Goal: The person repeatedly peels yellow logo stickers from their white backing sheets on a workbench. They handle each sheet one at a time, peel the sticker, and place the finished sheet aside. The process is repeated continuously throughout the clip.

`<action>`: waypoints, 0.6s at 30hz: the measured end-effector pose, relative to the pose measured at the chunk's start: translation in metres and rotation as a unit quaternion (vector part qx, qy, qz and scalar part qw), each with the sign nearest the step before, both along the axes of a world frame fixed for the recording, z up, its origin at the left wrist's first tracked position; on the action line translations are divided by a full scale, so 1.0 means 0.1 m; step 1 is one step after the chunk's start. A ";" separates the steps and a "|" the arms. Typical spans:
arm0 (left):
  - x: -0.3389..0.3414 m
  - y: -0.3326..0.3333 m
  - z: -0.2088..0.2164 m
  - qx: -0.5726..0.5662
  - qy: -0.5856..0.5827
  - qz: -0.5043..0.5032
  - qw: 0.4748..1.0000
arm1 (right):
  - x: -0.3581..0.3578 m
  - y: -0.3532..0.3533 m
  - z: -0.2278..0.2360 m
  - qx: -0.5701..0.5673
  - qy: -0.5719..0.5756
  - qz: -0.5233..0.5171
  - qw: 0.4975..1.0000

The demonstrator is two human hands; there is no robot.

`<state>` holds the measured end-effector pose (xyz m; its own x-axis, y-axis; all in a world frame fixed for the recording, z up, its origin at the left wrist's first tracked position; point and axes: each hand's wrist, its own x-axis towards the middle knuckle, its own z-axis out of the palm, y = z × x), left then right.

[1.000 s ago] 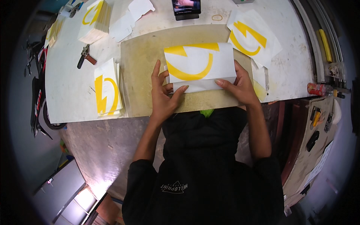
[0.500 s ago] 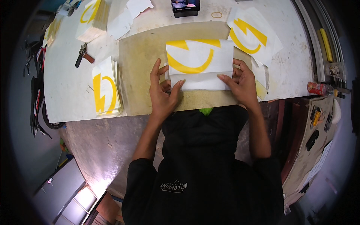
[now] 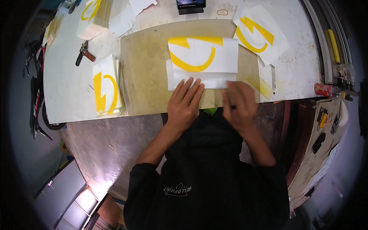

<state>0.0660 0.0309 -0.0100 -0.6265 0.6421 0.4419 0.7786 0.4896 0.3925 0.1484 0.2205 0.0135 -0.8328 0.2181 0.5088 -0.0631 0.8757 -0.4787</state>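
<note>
A white paper sheet with a yellow printed design (image 3: 224, 55) lies folded on the tan mat (image 3: 145, 76), its near flap running along the front. My left hand (image 3: 184, 103) rests flat with fingers stretched over the near edge of that flap. Close to the flap's right end is my right hand (image 3: 241, 103), smeared by motion, so its fingers are hard to read. A stack of folded papers (image 3: 108, 86) with the same yellow print sits left of the mat. Unfolded printed sheets (image 3: 257, 34) lie at the far right.
A taller stack of printed papers (image 3: 94, 23) stands at the back left, near a metal tool with a brown handle (image 3: 85, 53). A phone (image 3: 191, 5) on a stand is at the back. A yellow translucent strip (image 3: 260, 88) lies right of the mat, and a red-labelled bottle (image 3: 326, 90) beyond the table's right edge.
Both hands have let go of the paper's sides. My left hand has moved in and flattened on the near flap; my right hand has shifted nearer me. The paper now lies flatter.
</note>
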 end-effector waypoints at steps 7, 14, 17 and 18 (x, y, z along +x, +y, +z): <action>0.13 -0.08 -0.04 -0.017 -0.012 -0.012 1.000 | 0.15 -0.10 -0.26 0.035 -0.058 0.074 0.995; 0.11 -0.72 -0.01 -0.130 -0.030 0.036 0.990 | 0.28 -0.10 -0.33 0.064 -0.085 0.057 0.993; 0.12 -0.75 0.01 -0.132 -0.042 0.043 0.989 | 0.15 -0.48 -0.28 0.049 -0.107 0.048 0.992; 0.12 -0.71 0.00 -0.121 -0.039 0.044 0.991 | 0.08 -0.62 -0.26 0.048 -0.115 0.049 0.991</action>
